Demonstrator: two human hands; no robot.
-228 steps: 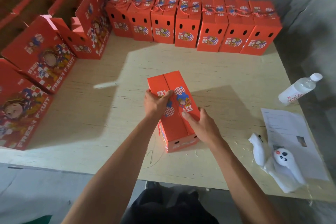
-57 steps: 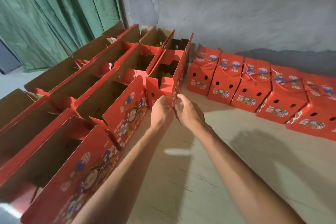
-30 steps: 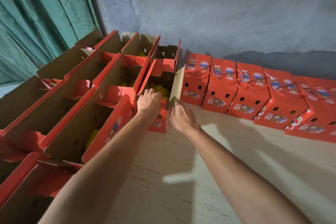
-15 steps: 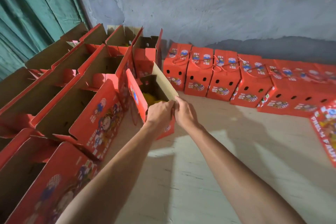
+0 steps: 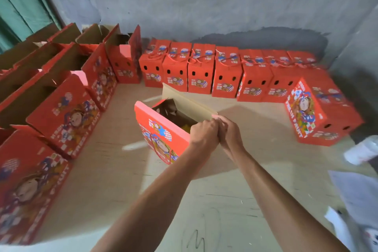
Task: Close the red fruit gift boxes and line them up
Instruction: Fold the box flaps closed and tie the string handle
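Both hands meet at the near end of the open box (image 5: 163,135) mid-counter: left hand (image 5: 202,135) and right hand (image 5: 230,135), fingers curled, gripping its near end, probably to square it for closing. Finished boxes (image 5: 200,73) line the counter's far edge, leaving this working space.

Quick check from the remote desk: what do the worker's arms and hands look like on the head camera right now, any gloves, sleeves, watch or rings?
Both forearms are bare as far as the frame shows; no sleeve reaches into view. The left hand and right hand wear no gloves. No watch, wristband or bracelet shows at either wrist. No rings are visible, though the fingers are partly hidden and slightly blurred.
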